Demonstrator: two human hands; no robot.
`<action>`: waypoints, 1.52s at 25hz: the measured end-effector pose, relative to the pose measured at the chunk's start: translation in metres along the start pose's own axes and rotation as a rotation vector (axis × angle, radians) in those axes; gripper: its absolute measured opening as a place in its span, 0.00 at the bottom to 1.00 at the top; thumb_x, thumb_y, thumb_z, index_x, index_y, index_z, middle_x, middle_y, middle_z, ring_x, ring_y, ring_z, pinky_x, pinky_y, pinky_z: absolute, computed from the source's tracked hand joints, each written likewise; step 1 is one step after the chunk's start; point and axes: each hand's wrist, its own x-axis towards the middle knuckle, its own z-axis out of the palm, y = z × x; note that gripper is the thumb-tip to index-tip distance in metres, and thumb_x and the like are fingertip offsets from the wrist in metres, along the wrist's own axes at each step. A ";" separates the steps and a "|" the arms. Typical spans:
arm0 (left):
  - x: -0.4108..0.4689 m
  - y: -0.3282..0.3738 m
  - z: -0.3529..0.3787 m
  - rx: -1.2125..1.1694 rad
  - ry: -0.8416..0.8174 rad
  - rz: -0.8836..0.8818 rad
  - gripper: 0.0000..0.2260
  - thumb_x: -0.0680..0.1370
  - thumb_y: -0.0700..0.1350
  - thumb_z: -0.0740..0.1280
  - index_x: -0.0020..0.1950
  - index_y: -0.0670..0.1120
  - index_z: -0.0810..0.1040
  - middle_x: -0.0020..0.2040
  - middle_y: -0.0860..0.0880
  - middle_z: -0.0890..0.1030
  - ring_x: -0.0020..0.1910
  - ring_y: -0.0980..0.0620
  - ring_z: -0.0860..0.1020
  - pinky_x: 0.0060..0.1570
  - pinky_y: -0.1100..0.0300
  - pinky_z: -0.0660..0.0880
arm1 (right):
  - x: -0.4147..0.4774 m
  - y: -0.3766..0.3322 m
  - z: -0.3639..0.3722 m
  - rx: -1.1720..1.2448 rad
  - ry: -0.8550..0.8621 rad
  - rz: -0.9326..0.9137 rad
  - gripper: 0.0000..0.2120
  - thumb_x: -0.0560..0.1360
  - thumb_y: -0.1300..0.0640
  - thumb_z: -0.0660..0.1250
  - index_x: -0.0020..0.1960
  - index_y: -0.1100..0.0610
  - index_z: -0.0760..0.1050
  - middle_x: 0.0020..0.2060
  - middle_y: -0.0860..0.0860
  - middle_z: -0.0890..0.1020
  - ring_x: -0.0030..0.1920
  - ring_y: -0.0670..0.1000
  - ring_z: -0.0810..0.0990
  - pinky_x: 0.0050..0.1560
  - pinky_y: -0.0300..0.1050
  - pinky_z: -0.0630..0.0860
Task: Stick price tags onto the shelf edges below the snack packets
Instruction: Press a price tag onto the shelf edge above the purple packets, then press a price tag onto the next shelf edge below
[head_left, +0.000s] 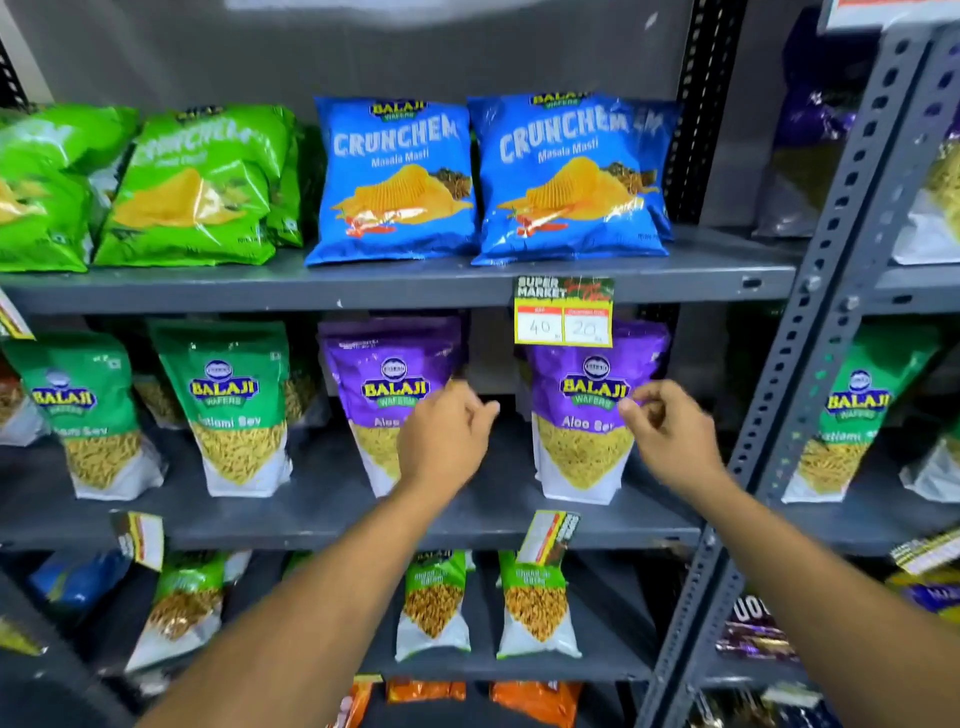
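Note:
A yellow price tag (564, 312) marked 40 and 20 hangs from the grey shelf edge (363, 291), below the right blue Crunchem packet (569, 176). My left hand (447, 431) and my right hand (670, 431) hover below that tag, in front of the purple Aloo Sev pouches (582, 410). Both hands have their fingers curled and hold nothing that I can see. Two more tags, one (550, 535) and another (140, 538), hang tilted on the lower shelf edge (311, 535). A further tag (13, 317) shows at the far left.
Green Crunchem packets (192, 187) fill the top shelf's left side. Green Balaji pouches (228, 405) stand on the middle shelf. Smaller pouches (535, 603) sit lower down. A perforated grey upright (810, 332) separates a neighbouring rack on the right.

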 end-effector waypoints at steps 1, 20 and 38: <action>-0.023 -0.021 0.020 -0.019 -0.075 -0.083 0.13 0.74 0.55 0.68 0.37 0.46 0.76 0.37 0.48 0.84 0.42 0.43 0.81 0.37 0.55 0.73 | -0.017 0.025 0.012 -0.007 -0.040 0.043 0.05 0.73 0.55 0.69 0.46 0.55 0.75 0.30 0.47 0.76 0.32 0.48 0.74 0.39 0.43 0.67; -0.003 -0.018 0.177 0.330 -0.846 0.499 0.09 0.74 0.50 0.67 0.52 0.50 0.82 0.53 0.46 0.82 0.56 0.40 0.75 0.50 0.48 0.77 | -0.113 0.159 0.169 0.252 -0.263 0.694 0.05 0.73 0.62 0.68 0.48 0.55 0.78 0.39 0.51 0.80 0.42 0.51 0.77 0.49 0.50 0.75; -0.067 -0.077 0.149 0.165 -0.482 0.170 0.07 0.72 0.41 0.64 0.41 0.48 0.82 0.39 0.51 0.86 0.42 0.44 0.78 0.38 0.56 0.77 | -0.097 0.158 0.103 0.363 -0.071 0.576 0.06 0.72 0.63 0.71 0.38 0.54 0.81 0.37 0.51 0.84 0.40 0.50 0.81 0.46 0.43 0.77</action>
